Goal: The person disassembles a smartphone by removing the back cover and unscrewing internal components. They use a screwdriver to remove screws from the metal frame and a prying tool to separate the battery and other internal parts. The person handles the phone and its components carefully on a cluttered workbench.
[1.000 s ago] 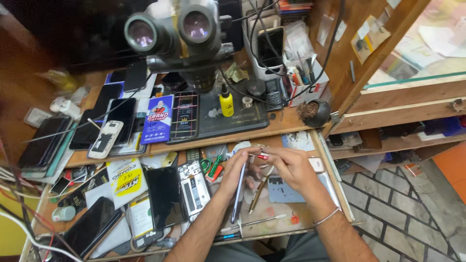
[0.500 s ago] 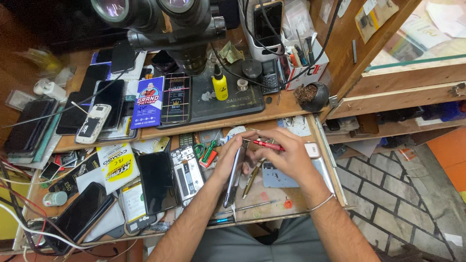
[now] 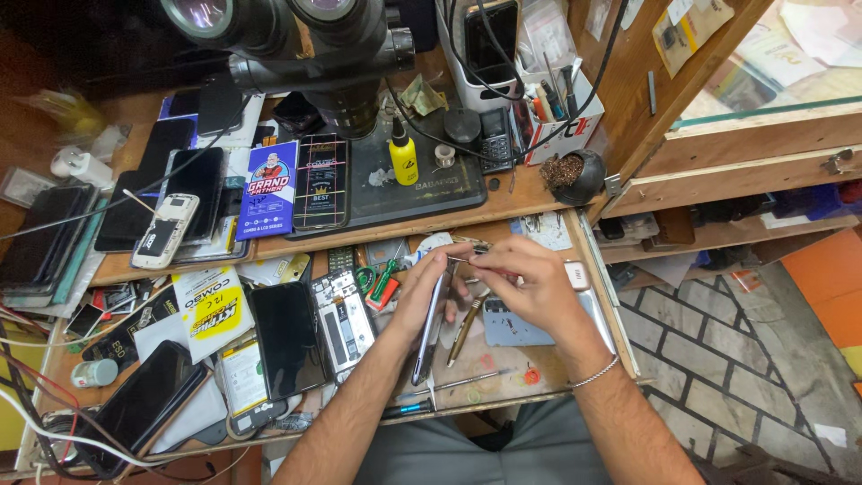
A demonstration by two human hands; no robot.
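Prying phone (image 3: pixel 428 328) edgewise, left hand (image 3: pixel 422 292) clamping it, right hand (image 3: pixel 525 287) pinching tool (image 3: pixel 467 260) above; next, steady leverage.

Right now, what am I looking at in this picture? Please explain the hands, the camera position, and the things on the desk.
The camera sits on a person's head and looks down at a crowded repair bench. The left hand holds a phone on its edge. The right hand pinches a thin tool at the phone's top. An opened phone and a black phone lie to the left. Above stand a microscope and a yellow bottle.
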